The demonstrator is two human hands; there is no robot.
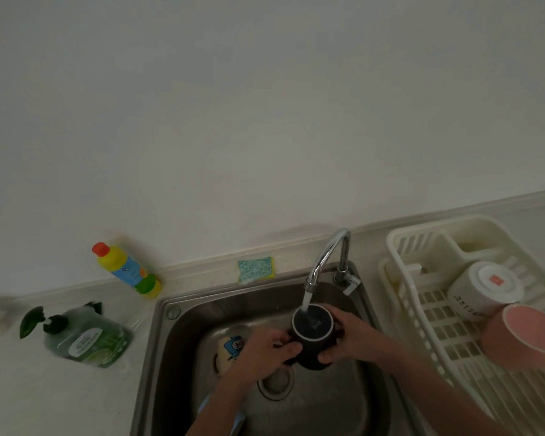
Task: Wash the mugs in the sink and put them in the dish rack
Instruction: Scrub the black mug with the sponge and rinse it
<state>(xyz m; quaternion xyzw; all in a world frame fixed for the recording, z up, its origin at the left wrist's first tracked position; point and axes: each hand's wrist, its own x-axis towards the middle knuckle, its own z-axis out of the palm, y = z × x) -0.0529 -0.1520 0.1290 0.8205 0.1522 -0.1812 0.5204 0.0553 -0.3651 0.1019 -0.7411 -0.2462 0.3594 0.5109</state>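
Observation:
A dark mug (312,338) is held upside down over the steel sink (183,335), and water from the faucet (326,256) runs onto its base. My left hand (265,350) grips its handle side. My right hand (350,338) wraps round its right wall. A cream mug with a blue picture (228,349) lies in the sink, partly hidden behind my left hand. In the white dish rack (422,309) a white mug (482,291) and a pink mug (523,336) stand upside down.
A green and yellow sponge (256,270) lies on the ledge behind the sink. A green soap bottle (85,336) lies on the counter at left, a yellow bottle with an orange cap (126,269) behind it. The drain (276,383) sits below my hands.

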